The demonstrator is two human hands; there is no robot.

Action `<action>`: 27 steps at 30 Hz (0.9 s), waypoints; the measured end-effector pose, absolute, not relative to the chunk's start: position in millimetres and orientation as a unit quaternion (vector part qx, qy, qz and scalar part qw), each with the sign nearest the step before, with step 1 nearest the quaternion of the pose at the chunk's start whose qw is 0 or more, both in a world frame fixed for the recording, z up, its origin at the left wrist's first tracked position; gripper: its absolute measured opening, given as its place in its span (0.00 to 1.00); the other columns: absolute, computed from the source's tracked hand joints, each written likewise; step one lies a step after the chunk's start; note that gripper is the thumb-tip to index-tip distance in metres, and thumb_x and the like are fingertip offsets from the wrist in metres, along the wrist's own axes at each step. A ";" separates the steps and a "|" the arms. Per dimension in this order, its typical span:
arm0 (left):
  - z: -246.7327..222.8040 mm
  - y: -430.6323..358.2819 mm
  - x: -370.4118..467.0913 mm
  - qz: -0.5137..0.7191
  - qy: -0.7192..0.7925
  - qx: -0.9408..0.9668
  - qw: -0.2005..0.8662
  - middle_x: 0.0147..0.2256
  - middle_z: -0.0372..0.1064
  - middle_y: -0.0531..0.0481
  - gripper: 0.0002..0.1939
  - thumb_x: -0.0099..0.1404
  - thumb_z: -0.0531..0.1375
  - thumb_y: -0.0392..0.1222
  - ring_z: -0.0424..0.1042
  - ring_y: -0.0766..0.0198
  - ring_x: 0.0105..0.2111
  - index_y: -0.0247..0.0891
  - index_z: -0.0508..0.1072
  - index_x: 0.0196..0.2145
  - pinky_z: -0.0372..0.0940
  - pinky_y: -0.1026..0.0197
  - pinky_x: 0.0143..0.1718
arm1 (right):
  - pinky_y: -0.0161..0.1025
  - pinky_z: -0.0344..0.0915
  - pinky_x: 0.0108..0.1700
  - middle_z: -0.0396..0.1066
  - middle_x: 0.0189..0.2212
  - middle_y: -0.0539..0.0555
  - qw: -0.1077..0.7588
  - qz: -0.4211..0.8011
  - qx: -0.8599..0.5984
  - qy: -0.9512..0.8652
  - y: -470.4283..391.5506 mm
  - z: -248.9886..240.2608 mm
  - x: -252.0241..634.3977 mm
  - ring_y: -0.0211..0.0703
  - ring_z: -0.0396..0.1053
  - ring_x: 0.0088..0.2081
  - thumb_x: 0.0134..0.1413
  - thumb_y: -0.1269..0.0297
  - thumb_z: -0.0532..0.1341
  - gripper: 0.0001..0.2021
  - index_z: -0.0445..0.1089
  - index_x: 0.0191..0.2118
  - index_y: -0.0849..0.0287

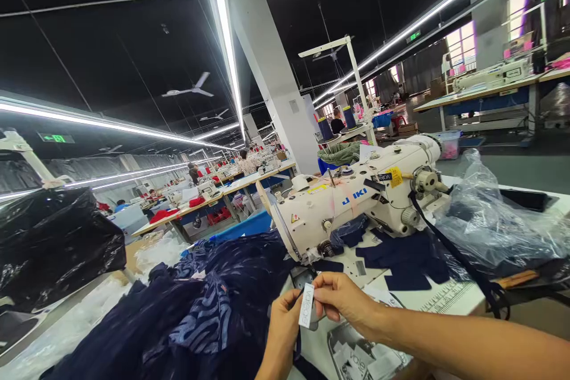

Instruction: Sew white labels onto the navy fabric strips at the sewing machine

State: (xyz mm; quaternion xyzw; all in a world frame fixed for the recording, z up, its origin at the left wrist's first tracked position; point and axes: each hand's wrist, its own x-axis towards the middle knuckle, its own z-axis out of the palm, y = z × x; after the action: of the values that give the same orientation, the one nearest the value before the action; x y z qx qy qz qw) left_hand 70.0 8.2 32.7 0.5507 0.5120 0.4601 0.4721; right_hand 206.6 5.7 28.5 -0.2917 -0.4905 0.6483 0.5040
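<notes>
My left grip (296, 303) is narrow, its fingertips at the left edge of a small white label (306, 306); my right grip (315, 295) is closed narrow too, pinching the label near its upper right edge. So the label sits between the two, held up nearly upright and tilted a little, its printed face towards my camera.

From here it looks like a slim, pale rectangle with crisp, straight edges. Thin grey lettering runs along its length, turned sideways to me; I can't read every letter with certainty. The surface looks smooth and flat, its whiteness standing out against the darker things behind. A narrow dark strip (298, 344) hangs just below my left grip.

Below and to the right of my grips, a tray (330, 341) holds more white labels (356, 362) with dark lettering, lying loosely over one another. Beyond my grips stands a white sewing machine (312, 214) with blue lettering, and right of its needle end, flat navy pieces (401, 255) lie on the bench (465, 297). Left of my grips there is a heap of navy fabric (240, 267), partly covered in a lighter blue wavy pattern.
</notes>
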 end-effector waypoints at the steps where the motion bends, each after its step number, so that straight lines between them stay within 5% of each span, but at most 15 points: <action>1: 33.6 8.4 69.2 0.462 0.510 0.549 0.474 0.14 0.57 0.56 0.24 0.35 0.66 0.60 0.51 0.72 0.17 0.34 0.70 0.16 0.50 0.66 0.21 | 0.30 0.43 0.18 0.64 0.13 0.46 0.516 0.639 -0.301 -0.486 8.3 27.0 201.3 0.28 0.50 0.13 0.36 0.64 0.57 0.07 0.63 0.24 0.62; 8: 29.7 14.3 58.2 0.470 0.466 0.565 0.494 0.16 0.56 0.55 0.26 0.43 0.61 0.64 0.51 0.70 0.20 0.33 0.69 0.15 0.48 0.66 0.23 | 0.30 0.42 0.17 0.59 0.11 0.44 0.563 0.598 -0.337 -0.460 22.0 14.5 180.1 0.28 0.48 0.12 0.34 0.57 0.57 0.11 0.63 0.22 0.61; 17: 20.0 16.2 51.1 0.480 0.502 0.534 0.483 0.15 0.53 0.58 0.23 0.38 0.67 0.58 0.48 0.72 0.19 0.33 0.68 0.15 0.45 0.67 0.22 | 0.32 0.45 0.20 0.55 0.15 0.44 0.563 0.540 -0.381 -0.497 30.9 11.8 189.8 0.30 0.49 0.18 0.38 0.54 0.57 0.13 0.62 0.22 0.61; 27: 18.0 20.0 51.0 0.457 0.487 0.549 0.503 0.16 0.62 0.54 0.23 0.35 0.67 0.58 0.57 0.70 0.18 0.33 0.72 0.17 0.52 0.66 0.21 | 0.32 0.51 0.25 0.55 0.15 0.43 0.478 0.559 -0.375 -0.564 30.4 21.2 194.6 0.32 0.52 0.20 0.36 0.69 0.57 0.02 0.62 0.20 0.61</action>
State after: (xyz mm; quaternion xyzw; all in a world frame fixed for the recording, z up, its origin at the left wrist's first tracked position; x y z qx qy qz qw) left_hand 51.0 20.0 18.0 0.5490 0.4873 0.4565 0.5027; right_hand 194.6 30.4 21.2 -0.3753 -0.5637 0.5590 0.4784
